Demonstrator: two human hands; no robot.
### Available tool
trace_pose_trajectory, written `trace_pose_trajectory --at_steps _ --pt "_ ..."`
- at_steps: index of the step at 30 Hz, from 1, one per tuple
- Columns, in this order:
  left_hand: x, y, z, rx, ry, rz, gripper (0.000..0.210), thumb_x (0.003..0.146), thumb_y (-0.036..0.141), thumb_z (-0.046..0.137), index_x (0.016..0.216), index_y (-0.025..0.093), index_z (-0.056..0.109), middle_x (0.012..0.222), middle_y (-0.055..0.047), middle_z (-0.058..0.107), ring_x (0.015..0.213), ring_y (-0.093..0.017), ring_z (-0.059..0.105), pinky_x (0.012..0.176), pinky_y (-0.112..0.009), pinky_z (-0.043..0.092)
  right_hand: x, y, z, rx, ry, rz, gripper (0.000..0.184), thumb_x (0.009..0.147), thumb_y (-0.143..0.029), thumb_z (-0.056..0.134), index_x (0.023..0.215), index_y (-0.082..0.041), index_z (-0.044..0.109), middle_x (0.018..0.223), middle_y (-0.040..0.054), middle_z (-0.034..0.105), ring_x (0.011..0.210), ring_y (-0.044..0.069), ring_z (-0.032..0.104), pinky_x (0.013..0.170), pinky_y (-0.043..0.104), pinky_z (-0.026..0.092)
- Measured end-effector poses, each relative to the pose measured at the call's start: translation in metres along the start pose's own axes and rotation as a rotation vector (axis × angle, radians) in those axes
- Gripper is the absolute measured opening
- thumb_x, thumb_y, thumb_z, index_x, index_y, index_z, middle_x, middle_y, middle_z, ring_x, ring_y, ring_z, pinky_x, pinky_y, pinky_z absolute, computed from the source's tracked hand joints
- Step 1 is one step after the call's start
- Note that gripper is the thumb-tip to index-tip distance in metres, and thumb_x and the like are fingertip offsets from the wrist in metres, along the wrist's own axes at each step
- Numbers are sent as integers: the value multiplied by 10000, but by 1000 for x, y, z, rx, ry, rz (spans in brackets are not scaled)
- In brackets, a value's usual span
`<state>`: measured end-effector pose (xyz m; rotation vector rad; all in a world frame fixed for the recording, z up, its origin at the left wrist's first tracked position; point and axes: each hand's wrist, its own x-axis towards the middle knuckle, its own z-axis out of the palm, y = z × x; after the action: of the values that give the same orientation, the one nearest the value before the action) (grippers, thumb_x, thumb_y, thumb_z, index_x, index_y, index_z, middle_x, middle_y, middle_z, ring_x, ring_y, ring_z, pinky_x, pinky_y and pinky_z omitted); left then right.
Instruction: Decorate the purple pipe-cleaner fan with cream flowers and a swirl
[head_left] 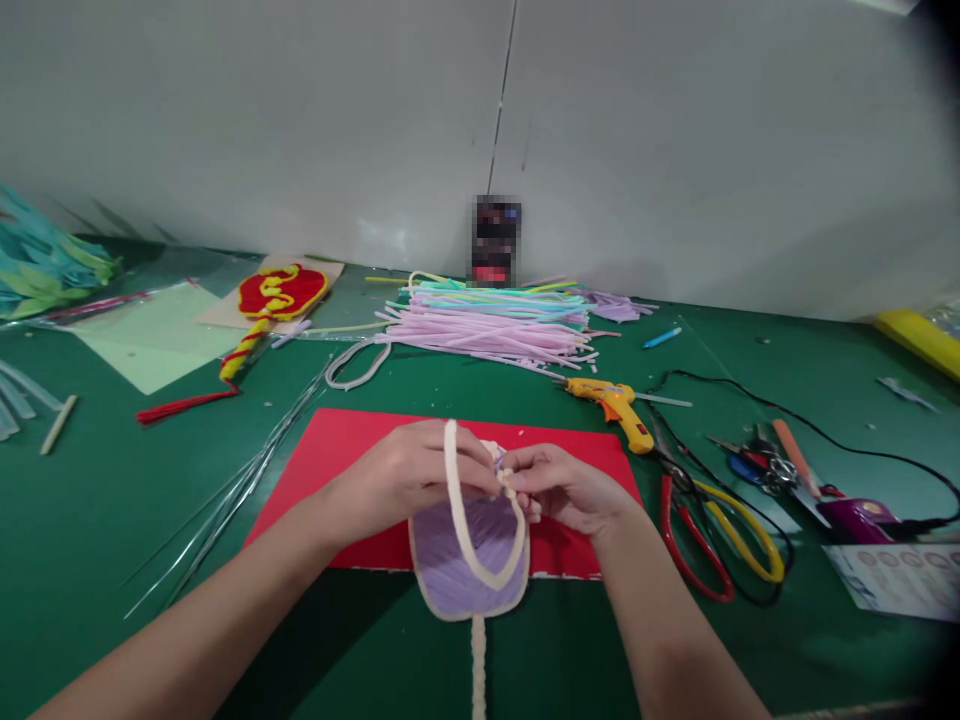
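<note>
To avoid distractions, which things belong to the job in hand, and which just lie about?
In the job:
- cream fuzzy curved strip
- purple, cream-edged paddle shape
- red rectangular sheet

Seemingly lying about:
- red-and-yellow fuzzy paddle
- slim blue pen
- pale green flat sheet

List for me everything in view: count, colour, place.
Wall: 1, grey, back
Table: 1, green, below
Sheet: 1, red, centre
Fan: 1, purple, centre
Strip: 1, cream, centre
Fuzzy stems: many, pastel, back
Pixelated object: 1, dark, back
Tasselled piece: 1, red-yellow, left
Card: 1, tan, left
Paper: 1, green, left
Leafy bundle: 1, turquoise, left
Wires: several, silvery, left
Stick: 1, beige, left
Loop: 1, grey, back
Glue gun: 1, yellow, right
Pen: 1, blue, right
Handles: 2, red and yellow, right
Cable: count unclear, black, right
Shiny object: 1, purple, right
Bunch: 1, mixed, right
Leaflet: 1, pale, right
Edge item: 1, yellow, right
Left hand: 1, bare, centre
Right hand: 1, bare, centre
</note>
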<state>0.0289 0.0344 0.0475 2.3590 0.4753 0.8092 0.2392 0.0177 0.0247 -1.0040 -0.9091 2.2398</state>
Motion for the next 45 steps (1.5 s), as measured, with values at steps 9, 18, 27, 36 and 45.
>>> trace_pose_trajectory --at_steps 9,18,27,36,45 --pt "1 4 3 97 -23 32 160 853 170 500 817 182 656 883 -35 654 817 -110 603 757 -189 461 2 3 -3 -13 -55 53 187 579 -190 734 715 -85 661 519 -8 590 416 44 515 428 140 380" --pt "0 4 5 149 -18 23 108 839 186 532 827 197 639 870 -13 631 799 -100 581 746 -191 438 2 2 4 -59 -35 -21 202 579 -220 749 700 -89 654 569 1 607 450 49 535 479 156 414" --pt "-3 -10 30 19 271 -140 94 837 242 536 824 166 590 775 -23 605 730 -117 571 669 -215 450 2 0 10 -198 152 -316 137 681 -245 714 692 -140 628 592 -9 621 529 74 557 540 191 420" --pt "-5 -16 22 -125 152 -131 115 849 217 517 865 165 618 842 -57 662 803 -134 611 722 -221 467 3 1 4 -188 147 -259 152 666 -254 723 690 -143 623 593 -6 624 530 78 550 545 202 412" --pt "-5 -8 19 -117 143 -240 99 813 167 551 820 161 650 811 -22 696 736 -107 634 679 -173 470 1 -1 7 -140 115 -228 134 642 -212 733 674 -138 625 575 -5 624 516 76 556 513 187 422"
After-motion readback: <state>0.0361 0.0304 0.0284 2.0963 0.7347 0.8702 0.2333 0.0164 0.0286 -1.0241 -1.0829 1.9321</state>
